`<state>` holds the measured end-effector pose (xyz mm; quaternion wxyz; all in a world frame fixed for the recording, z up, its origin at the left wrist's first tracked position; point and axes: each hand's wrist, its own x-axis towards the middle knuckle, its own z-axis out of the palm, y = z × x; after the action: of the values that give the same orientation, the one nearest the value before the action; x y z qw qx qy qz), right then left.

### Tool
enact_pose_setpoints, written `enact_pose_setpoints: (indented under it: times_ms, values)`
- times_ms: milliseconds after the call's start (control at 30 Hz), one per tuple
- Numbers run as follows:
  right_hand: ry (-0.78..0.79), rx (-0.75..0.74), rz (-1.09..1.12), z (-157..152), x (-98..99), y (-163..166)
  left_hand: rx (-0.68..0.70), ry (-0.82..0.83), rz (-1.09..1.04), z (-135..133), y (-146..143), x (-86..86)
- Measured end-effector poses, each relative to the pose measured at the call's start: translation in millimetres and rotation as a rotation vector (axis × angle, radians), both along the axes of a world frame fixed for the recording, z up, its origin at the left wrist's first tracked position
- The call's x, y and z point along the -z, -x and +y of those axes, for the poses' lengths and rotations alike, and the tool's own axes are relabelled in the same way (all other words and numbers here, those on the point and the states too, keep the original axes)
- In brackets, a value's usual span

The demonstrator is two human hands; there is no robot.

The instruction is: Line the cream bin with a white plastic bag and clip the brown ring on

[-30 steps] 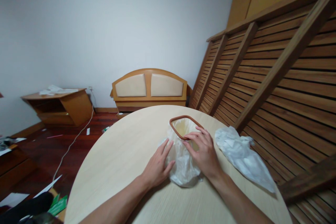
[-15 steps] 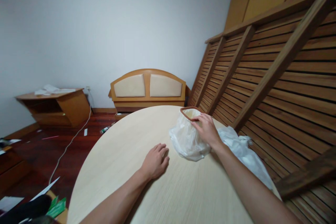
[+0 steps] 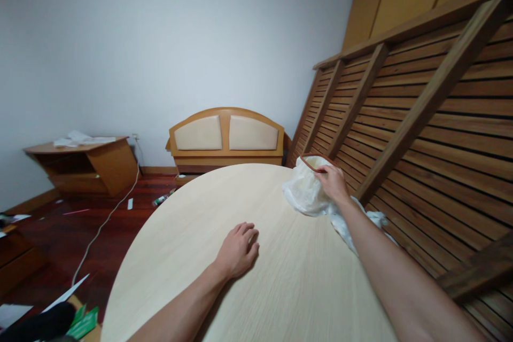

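At the far right of the round table (image 3: 248, 187), my right hand (image 3: 335, 184) is closed on the brown rim of a small trash bin (image 3: 318, 160). A thin white plastic bag (image 3: 302, 192) hangs around the outside of the bin and spreads over the tabletop, hiding its walls. My left hand (image 3: 238, 248) lies on the middle of the table with its fingers loosely bent and apart, holding nothing. Beside my right forearm lies another crumpled white plastic bag (image 3: 342, 227), partly hidden behind the arm.
A slatted wooden panel (image 3: 417, 133) leans along the right side, close to the table's edge. Beyond the table stands a padded headboard (image 3: 228, 131). On the left are a low wooden cabinet (image 3: 108, 168) and a white cable (image 3: 104, 227) across the dark red floor.
My right hand has moved the bin with its bag away and to the right, toward the table's far right edge. My left hand has stayed in place.
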<state>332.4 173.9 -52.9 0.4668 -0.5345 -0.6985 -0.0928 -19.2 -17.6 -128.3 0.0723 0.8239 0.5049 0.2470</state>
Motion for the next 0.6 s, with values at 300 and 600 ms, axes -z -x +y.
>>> enact_pose_setpoints:
  times_ms: [300,600]
  values:
    - [0.039,0.066,-0.032,3,8.9,-17,0.004,-0.002,-0.020,0,0,1.2]
    - [0.032,0.086,-0.053,3,7.9,-14,0.002,-0.002,-0.025,1,0,1.8]
